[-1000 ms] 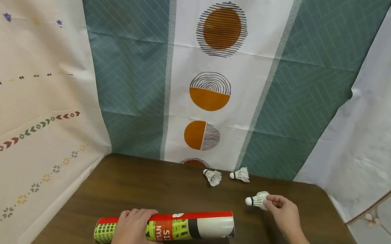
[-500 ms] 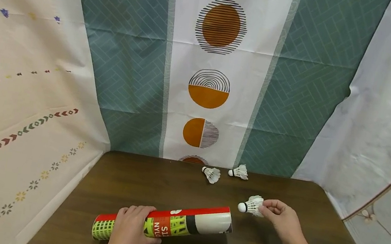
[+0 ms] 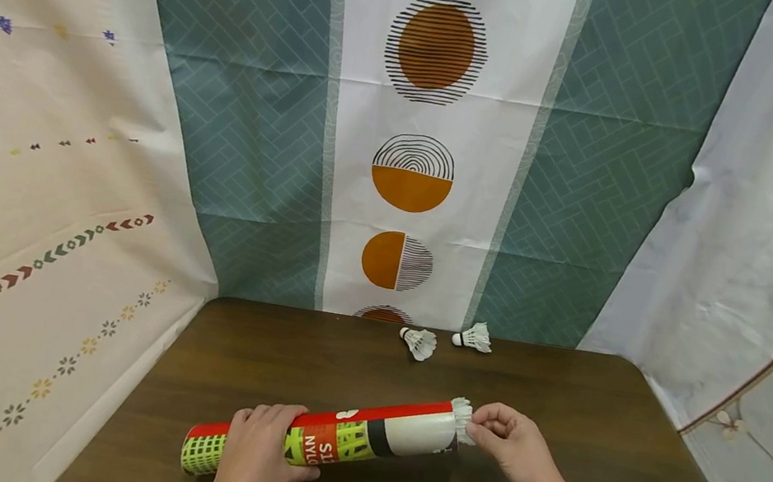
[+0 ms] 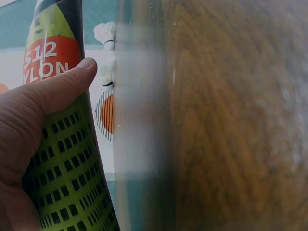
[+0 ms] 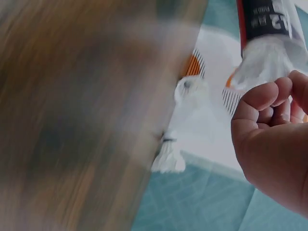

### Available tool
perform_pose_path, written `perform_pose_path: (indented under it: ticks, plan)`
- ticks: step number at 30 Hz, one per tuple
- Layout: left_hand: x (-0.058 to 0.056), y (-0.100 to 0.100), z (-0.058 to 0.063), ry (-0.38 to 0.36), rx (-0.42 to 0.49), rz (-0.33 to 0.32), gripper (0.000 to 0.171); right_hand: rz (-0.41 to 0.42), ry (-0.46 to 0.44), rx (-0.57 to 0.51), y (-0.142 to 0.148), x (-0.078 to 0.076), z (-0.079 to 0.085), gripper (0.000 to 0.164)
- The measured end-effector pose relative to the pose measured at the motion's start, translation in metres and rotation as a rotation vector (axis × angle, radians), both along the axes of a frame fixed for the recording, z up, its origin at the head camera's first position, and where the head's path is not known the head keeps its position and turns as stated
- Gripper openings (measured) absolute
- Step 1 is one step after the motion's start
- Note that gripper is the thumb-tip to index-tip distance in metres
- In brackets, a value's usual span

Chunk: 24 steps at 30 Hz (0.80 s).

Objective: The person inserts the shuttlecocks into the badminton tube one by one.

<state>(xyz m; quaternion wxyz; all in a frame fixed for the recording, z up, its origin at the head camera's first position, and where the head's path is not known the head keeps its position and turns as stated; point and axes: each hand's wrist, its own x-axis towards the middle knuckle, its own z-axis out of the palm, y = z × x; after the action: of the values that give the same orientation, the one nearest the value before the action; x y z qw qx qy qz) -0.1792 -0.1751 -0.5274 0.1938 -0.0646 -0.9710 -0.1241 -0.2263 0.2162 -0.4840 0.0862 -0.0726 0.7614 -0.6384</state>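
My left hand grips a red, green and white shuttlecock tube around its left half. The tube lies slanted, its mouth toward the right and a bit raised over the table. A white shuttlecock is mostly inside that mouth, cork end hidden, with only the feather rim sticking out. My right hand pinches this rim between thumb and fingertips. In the right wrist view the feathers fan out between the tube's end and the fingers. The thumb lies across the printed label in the left wrist view.
Two more white shuttlecocks lie near the table's back edge, one shuttlecock left of the other shuttlecock. The dark wooden table meets a patterned hanging cloth behind it, with more cloth at both sides.
My right hand has carried the shuttlecock leftward from the table's right side, and its cork end has gone into the tube's mouth. The left hand and tube have hardly moved.
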Motion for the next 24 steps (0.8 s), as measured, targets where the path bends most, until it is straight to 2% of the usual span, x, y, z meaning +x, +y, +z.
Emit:
perform_pose_path:
  ticks: [3,5,8,10,14,17,20,24]
  plan:
    - [0.0,0.0,0.0,-0.001,0.004,0.008,0.087,0.076,0.017,-0.03,-0.009,0.004,0.003,0.032]
    - [0.0,0.0,0.001,-0.006,0.011,0.009,0.087,0.099,0.021,-0.059,-0.014,0.006,0.005,0.031]
    - [0.0,0.0,0.002,-0.014,0.024,0.014,0.087,0.081,0.016,-0.108,-0.021,0.009,0.007,0.033]
    - [0.0,0.0,0.002,-0.019,0.029,0.02,0.087,0.045,0.023,-0.102,-0.025,0.012,0.009,0.035]
    - [0.003,0.001,0.003,-0.022,0.035,0.022,0.087,-0.007,0.049,-0.034,-0.033,0.018,0.011,0.057]
    - [0.005,0.002,0.005,-0.02,0.033,0.012,0.087,0.0,0.082,0.005,-0.038,0.022,0.012,0.075]
    - [0.006,0.003,0.007,-0.013,0.035,0.004,0.086,0.065,0.141,0.01,-0.042,0.026,0.012,0.082]
    - [0.008,0.001,0.009,-0.004,0.05,0.005,0.086,0.245,0.192,-0.015,-0.045,0.028,0.012,0.083]
